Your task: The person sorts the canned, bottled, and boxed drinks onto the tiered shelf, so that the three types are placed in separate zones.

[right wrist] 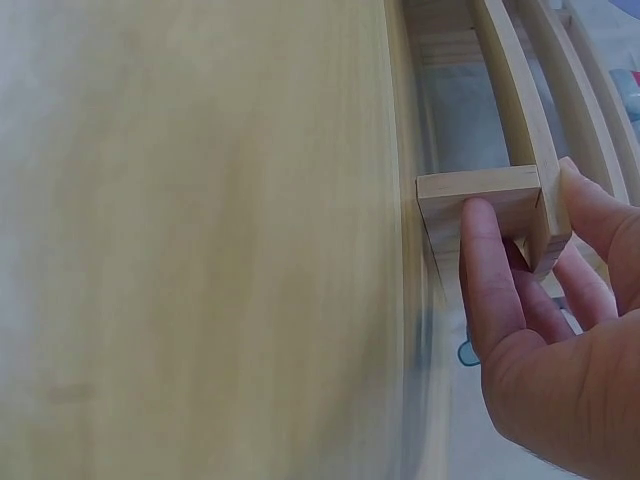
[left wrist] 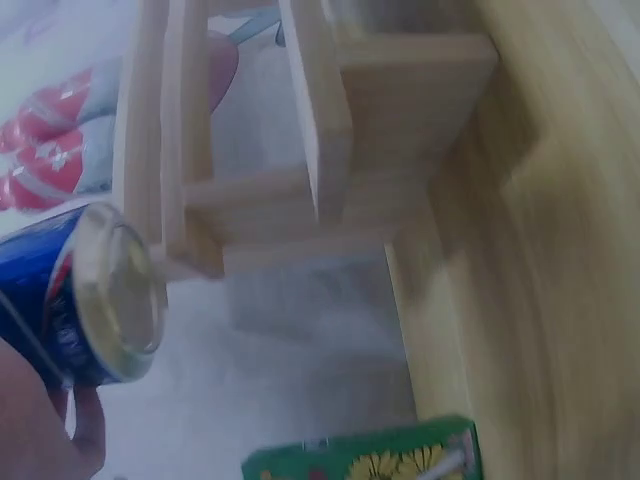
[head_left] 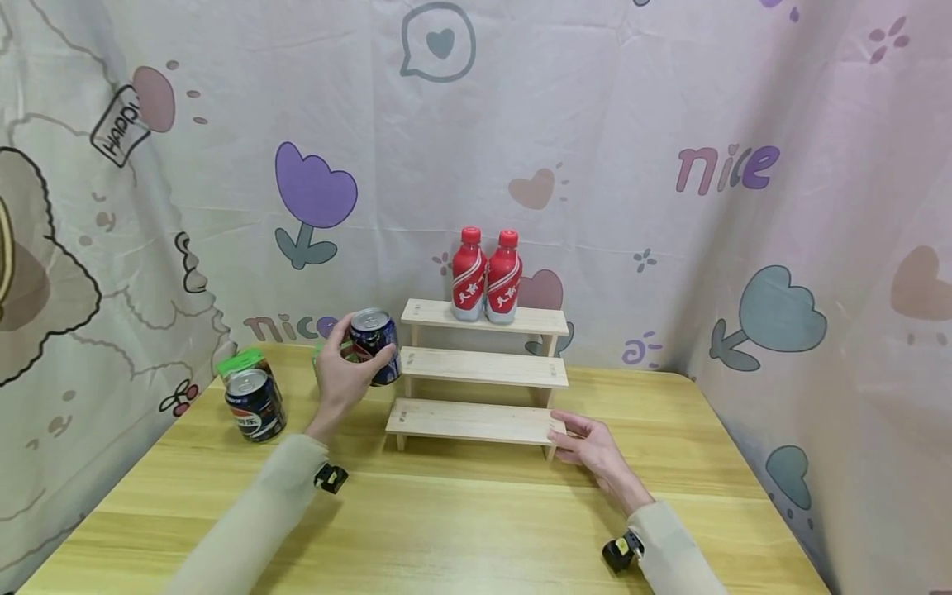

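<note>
My left hand holds a dark blue soda can upright, thumb and fingers around its sides. The can is raised beside the left end of the three-step wooden display rack, level with its middle and upper steps; in the left wrist view its base shows. My right hand grips the right front corner of the rack's lowest step. Seen from the right wrist, the thumb lies on the board and the fingers reach under it against the leg. Two red bottles stand side by side on the top step.
On the table's left, another dark blue soda can stands in front of a container with a green top. A green box with yellow flowers lies behind my left hand, mostly hidden in the head view. A printed curtain surrounds the table.
</note>
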Tool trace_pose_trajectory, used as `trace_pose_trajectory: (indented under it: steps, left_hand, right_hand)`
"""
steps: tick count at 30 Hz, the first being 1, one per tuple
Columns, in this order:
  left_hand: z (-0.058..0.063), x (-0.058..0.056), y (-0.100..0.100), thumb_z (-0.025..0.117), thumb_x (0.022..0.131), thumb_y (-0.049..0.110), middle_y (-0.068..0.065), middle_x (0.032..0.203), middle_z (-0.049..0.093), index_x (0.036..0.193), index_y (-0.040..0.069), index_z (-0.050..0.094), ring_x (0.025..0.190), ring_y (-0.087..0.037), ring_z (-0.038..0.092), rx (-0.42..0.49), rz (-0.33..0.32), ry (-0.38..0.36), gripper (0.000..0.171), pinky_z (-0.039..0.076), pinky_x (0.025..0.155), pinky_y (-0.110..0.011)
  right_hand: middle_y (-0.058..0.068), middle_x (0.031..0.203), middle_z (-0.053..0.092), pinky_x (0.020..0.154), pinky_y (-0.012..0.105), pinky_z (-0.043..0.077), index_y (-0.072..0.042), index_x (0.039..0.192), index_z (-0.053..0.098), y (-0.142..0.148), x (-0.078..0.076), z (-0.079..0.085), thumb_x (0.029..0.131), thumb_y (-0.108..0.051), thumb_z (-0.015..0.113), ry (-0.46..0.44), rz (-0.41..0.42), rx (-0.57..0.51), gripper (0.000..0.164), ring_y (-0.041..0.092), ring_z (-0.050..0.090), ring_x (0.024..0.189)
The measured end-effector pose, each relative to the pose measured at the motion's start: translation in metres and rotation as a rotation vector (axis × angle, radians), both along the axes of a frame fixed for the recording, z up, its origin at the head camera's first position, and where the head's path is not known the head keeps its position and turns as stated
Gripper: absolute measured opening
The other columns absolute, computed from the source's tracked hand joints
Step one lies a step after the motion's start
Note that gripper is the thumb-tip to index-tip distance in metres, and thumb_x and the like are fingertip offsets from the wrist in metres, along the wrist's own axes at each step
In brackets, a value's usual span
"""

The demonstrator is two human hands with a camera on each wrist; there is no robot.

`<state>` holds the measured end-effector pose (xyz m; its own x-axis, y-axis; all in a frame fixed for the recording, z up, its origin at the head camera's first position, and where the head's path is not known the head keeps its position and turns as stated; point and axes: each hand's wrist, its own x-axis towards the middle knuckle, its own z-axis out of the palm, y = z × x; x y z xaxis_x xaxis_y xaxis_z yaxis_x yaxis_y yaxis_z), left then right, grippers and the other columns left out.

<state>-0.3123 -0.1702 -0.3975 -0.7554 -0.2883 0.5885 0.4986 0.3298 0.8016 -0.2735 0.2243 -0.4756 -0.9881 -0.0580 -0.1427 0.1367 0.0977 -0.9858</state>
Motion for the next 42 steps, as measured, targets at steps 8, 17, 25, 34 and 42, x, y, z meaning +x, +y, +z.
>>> trace_pose_trajectory:
  steps: [8,17,25,34,42]
  left_hand:
    - [-0.004,-0.009,0.027,0.085,0.074,0.017,-0.010,0.120,0.065,0.136,0.017,0.057,0.098,-0.018,0.060,0.003,0.024,0.085,0.067,0.054,0.073,-0.021]
    - [-0.004,-0.015,0.044,0.087,0.071,0.020,-0.012,0.121,0.067,0.135,0.012,0.055,0.105,-0.025,0.063,-0.039,0.005,0.087,0.072,0.052,0.087,-0.038]
    - [-0.001,-0.020,0.059,0.088,0.072,0.020,-0.012,0.123,0.065,0.136,0.011,0.054,0.108,-0.025,0.062,-0.029,-0.066,0.095,0.072,0.053,0.091,-0.044]
    - [-0.001,-0.022,0.077,0.088,0.072,0.020,-0.014,0.126,0.062,0.138,0.011,0.053,0.111,-0.030,0.062,-0.004,-0.124,0.062,0.076,0.052,0.096,-0.046]
    - [-0.006,-0.028,0.088,0.090,0.070,0.023,-0.010,0.127,0.059,0.138,0.012,0.054,0.110,-0.026,0.062,0.011,-0.184,0.063,0.078,0.054,0.095,-0.041]
  right_hand:
    - [0.025,0.138,0.054,0.084,0.038,0.058,-0.003,0.138,0.055,0.001,0.000,0.000,0.089,-0.009,0.072,-0.001,0.001,-0.002,0.052,0.020,0.068,0.100]
    - [0.025,0.138,0.054,0.084,0.037,0.059,-0.003,0.137,0.056,0.000,-0.001,-0.001,0.088,-0.010,0.073,-0.004,-0.003,-0.002,0.052,0.020,0.068,0.101]
    - [0.025,0.141,0.051,0.086,0.039,0.058,-0.003,0.138,0.054,0.001,0.000,0.001,0.089,-0.010,0.072,-0.002,-0.006,0.002,0.053,0.020,0.067,0.102]
    - [0.025,0.142,0.050,0.086,0.037,0.058,-0.003,0.138,0.054,0.002,0.000,-0.001,0.088,-0.011,0.073,-0.003,-0.003,0.009,0.054,0.019,0.067,0.102]
    - [0.025,0.142,0.051,0.085,0.038,0.058,-0.002,0.137,0.056,-0.001,0.000,0.000,0.088,-0.008,0.073,-0.002,-0.021,0.006,0.052,0.017,0.067,0.100]
